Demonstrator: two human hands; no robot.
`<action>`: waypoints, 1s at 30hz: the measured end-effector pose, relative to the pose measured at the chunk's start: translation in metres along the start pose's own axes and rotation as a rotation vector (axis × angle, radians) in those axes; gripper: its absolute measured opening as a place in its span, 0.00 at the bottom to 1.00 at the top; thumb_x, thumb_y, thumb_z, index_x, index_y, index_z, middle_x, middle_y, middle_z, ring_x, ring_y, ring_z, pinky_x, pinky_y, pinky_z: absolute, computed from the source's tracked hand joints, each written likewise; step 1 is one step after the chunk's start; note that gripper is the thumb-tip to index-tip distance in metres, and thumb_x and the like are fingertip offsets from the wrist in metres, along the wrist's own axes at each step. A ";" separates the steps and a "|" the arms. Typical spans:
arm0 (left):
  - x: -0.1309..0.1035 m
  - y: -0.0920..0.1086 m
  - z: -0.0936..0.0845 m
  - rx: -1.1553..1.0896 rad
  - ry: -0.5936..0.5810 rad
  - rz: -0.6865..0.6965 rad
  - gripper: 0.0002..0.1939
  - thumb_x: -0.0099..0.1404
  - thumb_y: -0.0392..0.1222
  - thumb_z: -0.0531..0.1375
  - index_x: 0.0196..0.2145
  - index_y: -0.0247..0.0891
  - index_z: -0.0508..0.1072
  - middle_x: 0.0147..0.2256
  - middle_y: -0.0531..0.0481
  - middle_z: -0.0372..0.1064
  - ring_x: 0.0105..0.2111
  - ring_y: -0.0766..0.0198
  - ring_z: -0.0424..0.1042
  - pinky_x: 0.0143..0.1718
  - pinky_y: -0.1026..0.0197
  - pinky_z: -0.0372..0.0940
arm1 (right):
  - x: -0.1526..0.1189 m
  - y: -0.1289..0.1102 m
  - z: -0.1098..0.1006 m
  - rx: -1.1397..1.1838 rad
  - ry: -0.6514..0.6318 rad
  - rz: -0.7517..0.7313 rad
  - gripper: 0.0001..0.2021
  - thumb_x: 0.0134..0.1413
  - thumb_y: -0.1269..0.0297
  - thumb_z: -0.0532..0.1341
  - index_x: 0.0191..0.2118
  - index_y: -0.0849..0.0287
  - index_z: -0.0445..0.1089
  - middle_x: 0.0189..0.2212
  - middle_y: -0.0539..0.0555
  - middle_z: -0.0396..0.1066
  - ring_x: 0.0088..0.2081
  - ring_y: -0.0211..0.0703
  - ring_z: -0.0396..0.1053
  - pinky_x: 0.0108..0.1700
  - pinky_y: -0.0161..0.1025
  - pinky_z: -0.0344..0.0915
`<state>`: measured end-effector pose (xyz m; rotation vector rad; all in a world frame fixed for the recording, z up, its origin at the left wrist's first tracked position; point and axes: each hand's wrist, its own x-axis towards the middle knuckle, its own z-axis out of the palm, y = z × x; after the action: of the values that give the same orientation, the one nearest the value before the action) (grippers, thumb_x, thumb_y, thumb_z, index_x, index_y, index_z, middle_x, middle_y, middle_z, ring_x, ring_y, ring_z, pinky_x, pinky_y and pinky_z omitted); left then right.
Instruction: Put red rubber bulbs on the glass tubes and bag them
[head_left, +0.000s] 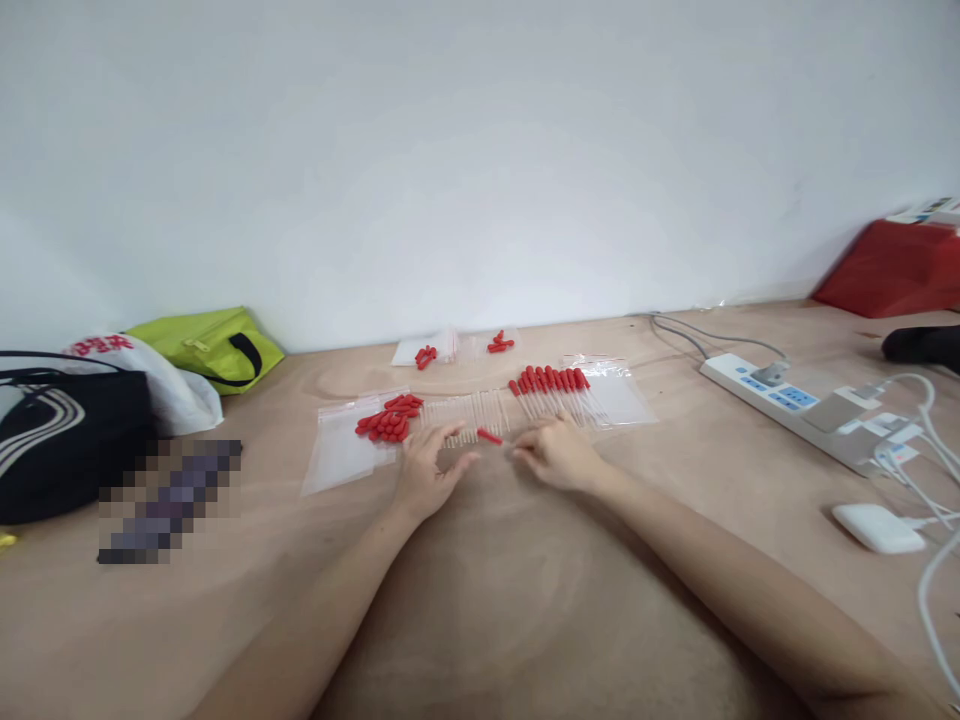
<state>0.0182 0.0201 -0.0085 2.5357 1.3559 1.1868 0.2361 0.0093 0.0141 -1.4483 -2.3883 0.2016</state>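
Observation:
My left hand (pixel 435 468) rests on the table with fingers apart and nothing in it, beside a pile of red caps (pixel 390 419) on a clear plastic bag (pixel 337 455). My right hand (pixel 551 450) is to the right, its fingers bent close together; whether they hold anything is too small to tell. Between the hands lies a single red piece (pixel 490 436). Just beyond are several thin pale sticks (pixel 487 408) in a row. Several red-tipped sticks (pixel 551 380) lie side by side past my right hand, partly on another clear bag (pixel 630 395).
Small red groups (pixel 426 356) lie on bags near the wall. At left are a black bag (pixel 90 430), a white bag (pixel 169 385), a green bag (pixel 202 340) and a blurred dark object (pixel 172 500). A power strip (pixel 787 405), white charger (pixel 879 527) and red bag (pixel 889 270) are right.

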 end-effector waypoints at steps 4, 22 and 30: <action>-0.002 -0.010 0.003 0.037 0.032 -0.133 0.12 0.57 0.43 0.58 0.39 0.36 0.66 0.32 0.48 0.69 0.34 0.59 0.68 0.37 0.57 0.60 | 0.025 0.016 0.004 0.081 0.151 0.386 0.12 0.54 0.63 0.51 0.38 0.57 0.70 0.33 0.53 0.73 0.35 0.43 0.67 0.36 0.37 0.51; -0.002 -0.003 0.005 0.214 -0.145 -0.205 0.05 0.56 0.42 0.59 0.30 0.39 0.71 0.31 0.49 0.69 0.36 0.56 0.66 0.38 0.54 0.55 | 0.062 0.015 0.024 -0.181 0.223 0.555 0.14 0.52 0.60 0.51 0.36 0.62 0.67 0.31 0.60 0.72 0.36 0.48 0.67 0.41 0.44 0.46; 0.010 -0.013 -0.013 0.427 -0.029 -0.376 0.07 0.58 0.45 0.57 0.27 0.40 0.70 0.30 0.48 0.67 0.36 0.54 0.65 0.36 0.55 0.53 | 0.073 -0.010 0.028 -0.159 0.064 0.583 0.14 0.51 0.62 0.51 0.31 0.64 0.72 0.31 0.63 0.72 0.33 0.48 0.69 0.42 0.45 0.47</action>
<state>0.0041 0.0319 0.0019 2.3524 2.1512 0.8606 0.1870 0.0699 0.0063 -2.1615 -1.9079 0.1009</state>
